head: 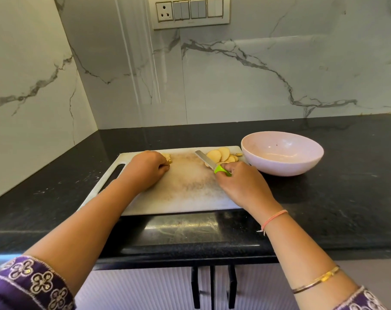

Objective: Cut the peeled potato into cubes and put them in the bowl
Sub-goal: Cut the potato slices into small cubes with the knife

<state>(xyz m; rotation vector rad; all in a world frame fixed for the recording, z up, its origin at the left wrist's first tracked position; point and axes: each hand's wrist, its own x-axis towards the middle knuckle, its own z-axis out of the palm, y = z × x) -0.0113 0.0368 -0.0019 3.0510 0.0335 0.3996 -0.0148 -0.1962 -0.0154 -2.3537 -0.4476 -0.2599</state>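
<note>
On the glossy black speckled worktop (pixel 335 198) lies a scuffed white plastic cutting board (pixel 187 189). The left hand (pixel 148 170) curls its grip over a pale potato piece (pixel 167 157) (mostly hidden). The right hand (pixel 243 186) has its grip round a green-handled knife (pixel 207 161), blade beside fanned round yellow potato slices (pixel 220 155). A smooth pink bowl (pixel 279 168) stands just beyond.

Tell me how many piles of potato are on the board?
2. Fanned pale yellow potato slices lie by the green-handled knife in the right hand; the left hand holds a smaller stack. More may be hidden.
</note>
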